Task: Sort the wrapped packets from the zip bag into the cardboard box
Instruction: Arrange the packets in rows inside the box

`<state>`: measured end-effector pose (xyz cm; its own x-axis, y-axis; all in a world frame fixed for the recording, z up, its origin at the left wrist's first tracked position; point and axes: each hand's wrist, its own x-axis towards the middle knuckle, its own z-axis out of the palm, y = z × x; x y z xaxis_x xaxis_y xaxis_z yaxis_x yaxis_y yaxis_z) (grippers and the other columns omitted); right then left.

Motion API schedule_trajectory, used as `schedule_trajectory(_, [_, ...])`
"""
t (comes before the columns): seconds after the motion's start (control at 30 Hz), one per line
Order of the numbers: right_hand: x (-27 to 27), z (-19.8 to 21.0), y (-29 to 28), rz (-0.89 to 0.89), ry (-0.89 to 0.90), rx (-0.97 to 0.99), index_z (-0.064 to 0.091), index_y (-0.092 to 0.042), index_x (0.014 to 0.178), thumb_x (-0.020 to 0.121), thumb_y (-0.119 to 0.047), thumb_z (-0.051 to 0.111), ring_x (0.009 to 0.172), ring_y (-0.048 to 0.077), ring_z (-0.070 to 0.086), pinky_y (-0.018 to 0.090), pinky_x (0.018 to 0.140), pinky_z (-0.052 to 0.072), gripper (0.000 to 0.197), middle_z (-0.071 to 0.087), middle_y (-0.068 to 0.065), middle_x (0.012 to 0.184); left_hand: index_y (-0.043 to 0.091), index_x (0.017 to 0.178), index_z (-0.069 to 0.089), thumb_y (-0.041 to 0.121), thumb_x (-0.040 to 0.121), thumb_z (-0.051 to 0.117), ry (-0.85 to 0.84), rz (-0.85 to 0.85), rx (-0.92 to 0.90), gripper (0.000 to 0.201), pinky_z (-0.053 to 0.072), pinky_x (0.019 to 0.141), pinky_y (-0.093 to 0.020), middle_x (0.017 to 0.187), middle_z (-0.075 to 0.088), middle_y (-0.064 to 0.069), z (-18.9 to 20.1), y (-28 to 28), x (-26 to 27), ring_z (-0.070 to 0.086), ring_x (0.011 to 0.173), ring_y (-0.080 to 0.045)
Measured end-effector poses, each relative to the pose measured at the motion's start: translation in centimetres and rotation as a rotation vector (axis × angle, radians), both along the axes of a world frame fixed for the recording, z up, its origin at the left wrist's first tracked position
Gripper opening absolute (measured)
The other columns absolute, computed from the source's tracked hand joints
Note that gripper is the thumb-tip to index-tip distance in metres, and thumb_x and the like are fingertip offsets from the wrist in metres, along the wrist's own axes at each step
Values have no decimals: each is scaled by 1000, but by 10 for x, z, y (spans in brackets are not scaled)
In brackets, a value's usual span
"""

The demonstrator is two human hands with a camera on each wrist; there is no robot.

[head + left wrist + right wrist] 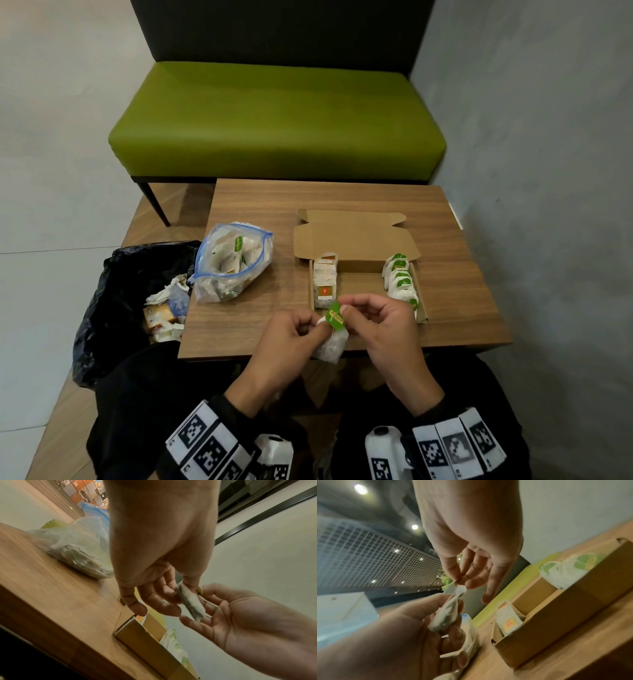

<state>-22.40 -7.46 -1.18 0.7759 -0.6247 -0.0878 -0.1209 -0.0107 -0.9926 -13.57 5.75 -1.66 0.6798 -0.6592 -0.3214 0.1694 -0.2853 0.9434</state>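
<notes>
Just in front of the open cardboard box [359, 282], both hands hold one white wrapped packet [331, 346] with a green tag [335, 316]. My left hand [317, 325] pinches the packet's body [190, 604]. My right hand [342, 306] pinches the tag end [453, 588] from above. Inside the box, orange-labelled packets [324, 281] stand in a row at its left end and green-tagged packets [401, 281] at its right end. Left of the box lies the open zip bag [233, 263] with several packets inside.
The small wooden table [274, 308] carries the bag and the box. A black rubbish bag [130, 301] with crumpled wrappers sits on the floor at the left. A green bench [277, 120] stands behind the table, and the box lid [356, 236] lies folded back.
</notes>
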Motion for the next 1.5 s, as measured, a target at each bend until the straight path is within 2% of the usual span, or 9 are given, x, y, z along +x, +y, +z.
schedule_trajectory(0.17, [-1,-2,-2,56,66,-308,74,-34,87,84,-10,74,70,6,66,27,63,59,25,73,-12,77,4,85,74,16,94,63,60,3,-17,19,50,64,-21,79,73,-13,-3,1,2,64,70,-11])
schedule_trajectory(0.27, [-3,-5,-9,43,95,-402,77,-30,91,85,-12,74,66,10,63,36,62,60,19,72,-12,78,5,82,73,19,97,59,90,-16,-46,25,48,63,-18,74,69,-3,-5,2,2,62,70,-8])
schedule_trajectory(0.5, [-2,-3,-14,178,81,-305,78,-28,87,80,-6,78,66,9,59,30,63,58,24,68,-18,81,6,82,73,23,99,54,123,-8,-83,31,48,62,-19,73,67,-4,-7,0,1,59,68,-9])
schedule_trajectory(0.67, [0,-8,-16,168,99,-175,77,-29,91,79,-8,80,67,10,55,32,69,56,24,67,-8,75,8,90,74,20,99,51,102,-8,-164,27,50,69,-18,81,73,-1,-8,-1,0,64,76,-7])
schedule_trajectory(0.83, [2,-11,-18,130,151,-97,76,-23,88,83,-18,78,78,33,68,48,72,60,7,74,8,80,12,103,73,13,94,62,46,-24,-155,14,51,72,-18,88,75,1,-9,-3,0,68,81,-7])
schedule_trajectory(0.97, [1,-10,-19,117,102,-36,76,-19,89,83,-11,76,77,16,73,30,69,60,9,76,2,83,17,108,71,11,91,66,-36,-25,-103,18,56,76,-24,94,76,3,-13,-9,0,72,88,-11])
schedule_trajectory(1.1, [-4,-8,-27,144,144,-117,75,-23,90,84,-11,76,71,10,71,26,67,59,14,76,-2,78,17,108,71,14,93,65,-53,0,-94,16,56,71,-22,90,77,4,-14,-19,-2,73,82,-10])
schedule_trajectory(1.33, [1,2,-63,336,371,-424,71,-38,81,81,-22,79,69,14,65,41,68,59,19,73,-7,80,23,98,76,23,90,69,-195,-93,11,10,58,79,-43,88,76,4,-26,-34,4,71,85,-14])
schedule_trajectory(1.5, [23,26,-96,359,546,-646,66,-39,87,88,-26,71,78,10,62,31,65,53,13,63,-17,82,28,121,65,30,90,69,-330,-153,191,32,45,60,-9,111,67,13,-35,-42,6,60,67,9])
